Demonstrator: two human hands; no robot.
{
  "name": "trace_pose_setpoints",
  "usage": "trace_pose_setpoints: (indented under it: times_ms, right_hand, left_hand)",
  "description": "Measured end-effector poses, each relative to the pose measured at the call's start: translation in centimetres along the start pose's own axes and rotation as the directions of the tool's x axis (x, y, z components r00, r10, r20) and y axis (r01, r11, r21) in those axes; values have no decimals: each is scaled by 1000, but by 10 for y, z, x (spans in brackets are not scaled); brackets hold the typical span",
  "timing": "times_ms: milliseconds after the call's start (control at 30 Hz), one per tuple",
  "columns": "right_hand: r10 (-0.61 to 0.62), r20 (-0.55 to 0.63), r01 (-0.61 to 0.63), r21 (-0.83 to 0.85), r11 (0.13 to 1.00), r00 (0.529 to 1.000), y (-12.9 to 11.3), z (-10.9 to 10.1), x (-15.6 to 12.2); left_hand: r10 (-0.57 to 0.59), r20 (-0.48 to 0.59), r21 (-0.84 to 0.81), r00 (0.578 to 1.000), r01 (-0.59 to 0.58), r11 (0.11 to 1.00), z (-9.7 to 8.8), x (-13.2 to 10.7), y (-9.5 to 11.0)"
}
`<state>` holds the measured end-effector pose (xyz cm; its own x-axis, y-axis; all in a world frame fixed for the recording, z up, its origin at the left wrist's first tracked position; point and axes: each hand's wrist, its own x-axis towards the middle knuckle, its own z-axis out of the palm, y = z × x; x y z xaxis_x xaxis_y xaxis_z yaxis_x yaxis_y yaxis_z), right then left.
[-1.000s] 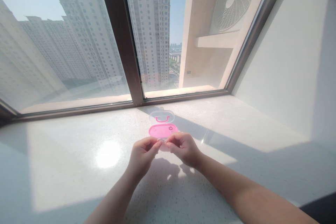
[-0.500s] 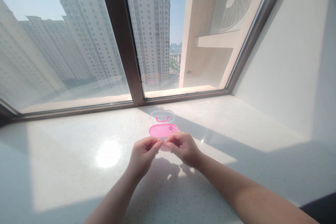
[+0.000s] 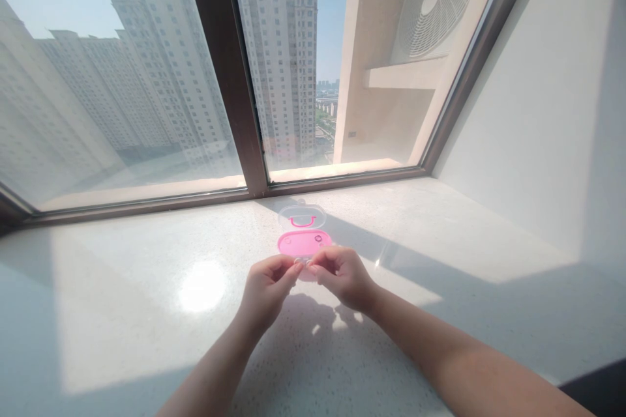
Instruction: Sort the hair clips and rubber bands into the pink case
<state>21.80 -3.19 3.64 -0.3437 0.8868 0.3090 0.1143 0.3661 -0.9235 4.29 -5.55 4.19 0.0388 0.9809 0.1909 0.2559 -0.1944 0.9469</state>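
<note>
My left hand [image 3: 268, 287] and my right hand [image 3: 342, 277] meet fingertip to fingertip, both closed in a pinch. Between them shows a small pale thing, too small to name, and it cannot be told whether both hands grip the same piece. Just beyond the fingers lies a pink oval tray [image 3: 300, 244] with a small dark ring [image 3: 318, 238] at its right end. Behind that is a clear oval lid [image 3: 286, 216] with a pink handle [image 3: 302, 224]. Another pink piece [image 3: 308, 276] shows beneath my fingertips, mostly hidden by my hands.
A pale speckled stone sill [image 3: 132, 339] spreads under my arms, with bright glare at the left. Along its far side runs a dark window frame [image 3: 249, 193], and a white wall [image 3: 533, 117] rises at the right. Outside stand tall buildings and a fan unit [image 3: 435, 3].
</note>
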Motion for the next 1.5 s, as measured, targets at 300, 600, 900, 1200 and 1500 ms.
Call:
trace_pose_setpoints:
  times_ms: [300,600,900,1200,1500]
  right_hand:
    - [2,3,-2,7,1000,1000,0,0,0]
    - [-17,11,17,-19,1000,1000,-1,0,-1]
    - [-14,-5,14,-14,1000,1000,-1,1,-1]
    - [-7,-12,6,-23,1000,1000,-1,1,0]
    - [-9,-8,8,-20,1000,1000,-1,1,-1]
  left_hand:
    - [12,3,8,1000,-12,1000,0,0,-1]
    - [10,1,11,1000,-10,1000,1,0,0]
    - [31,-5,58,1000,-30,998,1,-2,1]
    - [33,-8,73,999,-33,997,1,-2,1]
    - [33,-23,52,999,-31,998,2,-2,1]
